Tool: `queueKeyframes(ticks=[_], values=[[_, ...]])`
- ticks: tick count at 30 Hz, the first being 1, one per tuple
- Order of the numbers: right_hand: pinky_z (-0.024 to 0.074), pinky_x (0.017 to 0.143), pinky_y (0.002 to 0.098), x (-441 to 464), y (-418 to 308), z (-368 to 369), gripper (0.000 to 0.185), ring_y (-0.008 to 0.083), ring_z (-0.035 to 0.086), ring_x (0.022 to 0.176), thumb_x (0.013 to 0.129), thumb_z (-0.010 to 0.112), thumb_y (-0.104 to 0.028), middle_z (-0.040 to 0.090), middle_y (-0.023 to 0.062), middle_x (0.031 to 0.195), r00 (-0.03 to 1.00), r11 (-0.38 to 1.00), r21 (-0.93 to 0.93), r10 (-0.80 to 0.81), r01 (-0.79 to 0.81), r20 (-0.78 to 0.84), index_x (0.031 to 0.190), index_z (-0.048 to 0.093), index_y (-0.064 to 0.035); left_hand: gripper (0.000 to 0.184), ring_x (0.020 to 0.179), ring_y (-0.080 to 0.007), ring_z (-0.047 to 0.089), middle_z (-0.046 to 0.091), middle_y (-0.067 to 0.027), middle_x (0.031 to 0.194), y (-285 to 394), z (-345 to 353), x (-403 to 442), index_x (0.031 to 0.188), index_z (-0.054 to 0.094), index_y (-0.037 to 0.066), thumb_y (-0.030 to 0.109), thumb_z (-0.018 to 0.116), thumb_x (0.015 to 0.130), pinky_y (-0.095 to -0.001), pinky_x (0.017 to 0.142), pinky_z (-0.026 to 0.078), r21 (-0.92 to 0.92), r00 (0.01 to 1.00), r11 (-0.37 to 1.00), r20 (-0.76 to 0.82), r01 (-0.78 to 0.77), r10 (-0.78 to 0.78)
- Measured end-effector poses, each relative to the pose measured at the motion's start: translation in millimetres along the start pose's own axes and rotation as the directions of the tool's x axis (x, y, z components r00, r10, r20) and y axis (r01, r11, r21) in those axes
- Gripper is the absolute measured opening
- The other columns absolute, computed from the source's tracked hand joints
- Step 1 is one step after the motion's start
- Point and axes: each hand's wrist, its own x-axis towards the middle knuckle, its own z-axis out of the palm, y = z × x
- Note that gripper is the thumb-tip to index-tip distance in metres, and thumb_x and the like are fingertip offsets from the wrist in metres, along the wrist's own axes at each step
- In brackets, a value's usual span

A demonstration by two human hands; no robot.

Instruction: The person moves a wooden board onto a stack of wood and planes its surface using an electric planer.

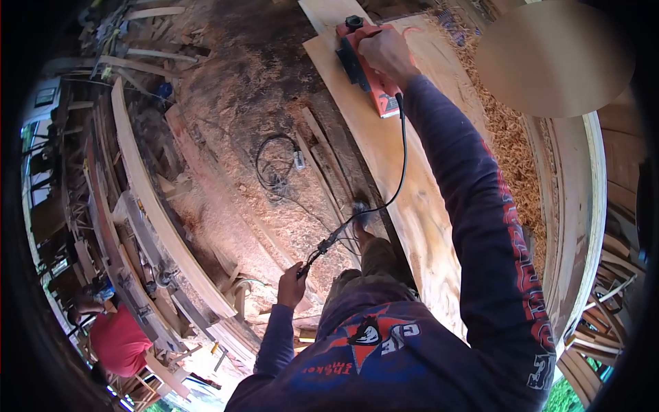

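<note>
Planer (376,88), red and black, sits at one o'clock from the middle of my view, on a broad pale plank (391,165). My right hand (389,56) is curled down over its top, fingers wrapped round the grip; the handle itself is hidden under my palm. From that grip, the black knob (354,21) on the planer juts out towards ten o'clock, its dark side lies at nine, and the labelled end of its body points to six.

A black cord (405,147) leaves that lower end, bows down over the plank and swings across to my left hand (292,287), at seven o'clock. There my fingers are folded round the cord, pinching it just below a thicker, knotted-looking stretch; I cannot tell how my thumb sits.

Curly shavings (515,151) lie heaped along the plank's far side, towards three o'clock. A tangle of dark wire (274,182) rests on the dusty ground at ten, and a person in a red shirt (120,340) bends at eight, well apart from me.
</note>
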Motion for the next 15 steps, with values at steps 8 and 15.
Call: queueKeyframes(ticks=[8, 15], values=[[0.0541, 0.081, 0.0391, 42, -9, 16, 0.033, 0.0299, 0.071, 0.093, 0.089, 0.069, -0.043, 0.074, 0.015, 0.094, 0.941, 0.949, -0.05, -0.316, 0.312, -0.123, 0.088, 0.074, -0.0104, 0.031, 0.07, -0.0246, 0.068, 0.07, -0.0183, 0.081, 15, 26, -50, 0.112, 0.068, 0.0, 0.027, 0.064, 0.097, -0.0354, 0.066, 0.051, -0.162, 0.954, 0.987, -0.292, 0.019, -0.066], [0.0513, 0.061, 0.0405, -188, 27, -64, 0.02, 0.0238, 0.067, 0.073, 0.089, 0.055, -0.016, 0.064, 0.0162, 0.077, 0.834, 0.708, -0.454, -0.383, 0.541, 0.397, 0.1, 0.059, 0.0004, 0.026, 0.095, -0.0395, 0.069, 0.071, -0.0229, 0.097, -60, 71, -100, 0.111, 0.069, 0.004, 0.024, 0.06, 0.096, -0.0454, 0.08, 0.053, -0.058, 0.991, 0.989, -0.014, 0.134, -0.135]])
